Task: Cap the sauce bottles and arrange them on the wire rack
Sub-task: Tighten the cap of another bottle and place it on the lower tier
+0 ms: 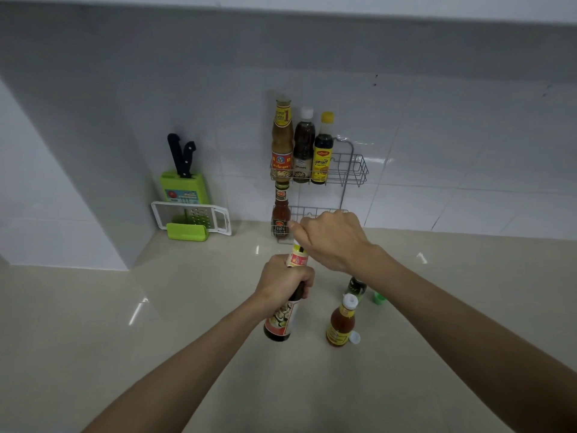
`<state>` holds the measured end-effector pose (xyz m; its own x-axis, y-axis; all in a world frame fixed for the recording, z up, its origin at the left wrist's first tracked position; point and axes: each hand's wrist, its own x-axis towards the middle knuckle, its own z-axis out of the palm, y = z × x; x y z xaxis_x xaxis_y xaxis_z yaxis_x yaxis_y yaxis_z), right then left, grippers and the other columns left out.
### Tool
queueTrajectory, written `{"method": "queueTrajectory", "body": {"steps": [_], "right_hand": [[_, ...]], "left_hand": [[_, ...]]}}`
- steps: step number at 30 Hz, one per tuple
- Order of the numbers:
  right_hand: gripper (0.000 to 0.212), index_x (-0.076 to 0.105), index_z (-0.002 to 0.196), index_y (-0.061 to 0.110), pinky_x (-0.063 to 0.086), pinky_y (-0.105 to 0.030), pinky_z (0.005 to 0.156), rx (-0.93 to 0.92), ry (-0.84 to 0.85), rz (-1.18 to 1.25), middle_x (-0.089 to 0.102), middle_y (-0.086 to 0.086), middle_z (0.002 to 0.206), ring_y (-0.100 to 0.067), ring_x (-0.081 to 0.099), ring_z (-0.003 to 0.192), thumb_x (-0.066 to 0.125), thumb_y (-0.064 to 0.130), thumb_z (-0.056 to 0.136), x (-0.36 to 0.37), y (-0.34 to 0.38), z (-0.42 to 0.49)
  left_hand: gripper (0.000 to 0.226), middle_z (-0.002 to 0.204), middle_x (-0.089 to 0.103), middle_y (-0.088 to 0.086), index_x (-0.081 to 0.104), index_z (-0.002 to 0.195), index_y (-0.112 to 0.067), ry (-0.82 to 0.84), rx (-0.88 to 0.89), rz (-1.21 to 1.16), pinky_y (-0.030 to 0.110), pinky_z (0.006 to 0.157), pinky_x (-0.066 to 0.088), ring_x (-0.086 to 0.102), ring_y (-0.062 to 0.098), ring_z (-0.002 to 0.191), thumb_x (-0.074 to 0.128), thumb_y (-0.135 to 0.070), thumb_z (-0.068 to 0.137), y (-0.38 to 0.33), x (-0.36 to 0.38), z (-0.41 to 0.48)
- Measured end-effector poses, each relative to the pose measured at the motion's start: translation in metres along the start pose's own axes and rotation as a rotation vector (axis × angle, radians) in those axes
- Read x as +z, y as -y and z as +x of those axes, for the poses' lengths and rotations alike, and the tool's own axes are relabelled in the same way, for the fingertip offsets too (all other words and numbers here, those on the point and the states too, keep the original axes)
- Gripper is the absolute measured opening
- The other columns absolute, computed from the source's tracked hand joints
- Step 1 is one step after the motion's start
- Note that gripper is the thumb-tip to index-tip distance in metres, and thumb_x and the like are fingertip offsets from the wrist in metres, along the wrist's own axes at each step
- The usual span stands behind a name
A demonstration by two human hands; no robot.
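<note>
My left hand (282, 284) grips the neck of a dark sauce bottle (281, 321) held above the counter. My right hand (331, 239) is closed over the bottle's top, hiding the cap. A small orange sauce bottle (340, 323) stands uncapped-looking with a white top, a white cap (355, 338) lying beside it. A green bottle (356, 289) stands behind it, with a green cap (378, 297) to its right. The wire rack (351, 170) on the wall holds three capped bottles (303, 145) on its upper shelf and a red chilli sauce bottle (281, 210) on its lower shelf.
A green knife block (182, 185) with two black-handled knives and a white grater (193, 218) stand at the back left on the beige counter (156, 323). White tiled wall runs behind. The rack's right portions hold nothing.
</note>
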<state>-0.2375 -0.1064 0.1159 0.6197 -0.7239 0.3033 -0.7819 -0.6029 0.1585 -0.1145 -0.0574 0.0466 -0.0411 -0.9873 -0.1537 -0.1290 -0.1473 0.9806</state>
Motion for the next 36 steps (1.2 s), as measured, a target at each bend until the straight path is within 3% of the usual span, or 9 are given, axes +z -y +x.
{"method": "queueTrajectory", "body": {"steps": [3,9,14,17,21,24,28,31,36], "right_hand": [[0.074,0.06,0.082,0.019,0.037,-0.033,0.061,-0.023,0.083,0.14,0.055,-0.001,0.062,-0.018,0.053,0.059,0.003,0.065,0.09,-0.012,-0.003,0.003],[0.036,0.037,0.083,0.024,0.024,-0.029,0.047,-0.307,0.091,0.192,0.037,0.005,0.058,-0.008,0.031,0.046,0.015,0.049,0.097,-0.035,-0.011,0.006],[0.046,0.042,0.061,0.02,0.026,-0.028,0.051,-0.017,0.024,0.149,0.034,0.002,0.048,-0.02,0.037,0.048,0.015,0.047,0.086,-0.013,-0.004,0.008],[0.031,0.047,0.077,0.02,0.039,-0.032,0.058,0.108,0.132,0.014,0.039,-0.002,0.059,-0.028,0.054,0.067,0.034,0.04,0.098,0.004,0.005,0.004],[0.063,0.056,0.092,0.016,0.037,-0.032,0.06,-0.008,0.248,0.21,0.051,0.0,0.063,-0.017,0.051,0.061,0.019,0.067,0.093,-0.003,-0.004,0.004],[0.053,0.046,0.084,0.019,0.034,-0.029,0.049,-0.288,0.055,0.16,0.042,0.006,0.056,-0.017,0.041,0.048,0.014,0.06,0.095,-0.016,-0.004,0.007],[0.045,0.041,0.07,0.021,0.019,-0.027,0.047,-0.143,0.007,0.13,0.027,0.004,0.05,-0.025,0.038,0.05,0.007,0.046,0.087,-0.013,0.001,0.01],[0.04,0.047,0.073,0.017,0.035,-0.032,0.056,0.036,0.059,0.121,0.046,-0.003,0.061,-0.031,0.052,0.065,0.023,0.038,0.096,-0.006,0.007,0.009],[0.017,0.048,0.113,0.014,0.038,-0.034,0.061,0.099,0.2,0.021,0.058,-0.011,0.093,-0.032,0.059,0.087,0.044,0.017,0.097,0.004,0.017,0.0]], "left_hand": [[0.004,0.054,0.059,0.017,0.057,0.053,-0.001,0.194,0.042,0.008,0.033,0.062,0.048,0.055,0.027,0.052,0.057,-0.003,0.056,-0.003,-0.009,0.0],[0.009,0.049,0.057,0.013,0.053,0.058,0.001,0.589,0.006,-0.1,0.031,0.065,0.049,0.051,0.026,0.047,0.047,0.005,0.053,-0.017,-0.03,-0.003],[0.006,0.051,0.061,0.015,0.058,0.052,-0.002,0.054,0.0,0.062,0.036,0.06,0.049,0.056,0.026,0.049,0.059,-0.008,0.054,-0.01,-0.006,-0.004],[0.013,0.055,0.068,0.009,0.06,0.055,-0.009,-0.229,-0.041,0.355,0.034,0.056,0.051,0.062,0.025,0.05,0.062,-0.022,0.054,0.004,-0.002,-0.001],[0.007,0.054,0.06,0.02,0.057,0.054,0.003,0.274,0.005,0.19,0.036,0.059,0.047,0.054,0.027,0.05,0.057,-0.004,0.053,0.002,-0.026,0.002],[0.006,0.05,0.057,0.015,0.054,0.056,0.002,0.498,-0.003,0.019,0.031,0.06,0.046,0.052,0.026,0.047,0.051,0.004,0.051,-0.008,-0.036,0.0],[0.004,0.05,0.055,0.018,0.053,0.051,0.003,0.254,0.009,-0.039,0.031,0.057,0.045,0.051,0.03,0.047,0.053,0.0,0.049,-0.01,-0.02,-0.001],[0.006,0.048,0.06,0.015,0.056,0.045,-0.005,-0.027,-0.03,0.077,0.038,0.057,0.048,0.056,0.028,0.047,0.058,-0.01,0.048,-0.005,-0.005,0.002],[0.017,0.055,0.069,0.006,0.062,0.057,-0.012,-0.266,-0.092,0.359,0.042,0.06,0.058,0.068,0.028,0.058,0.059,-0.029,0.054,0.009,0.006,0.001]]}}
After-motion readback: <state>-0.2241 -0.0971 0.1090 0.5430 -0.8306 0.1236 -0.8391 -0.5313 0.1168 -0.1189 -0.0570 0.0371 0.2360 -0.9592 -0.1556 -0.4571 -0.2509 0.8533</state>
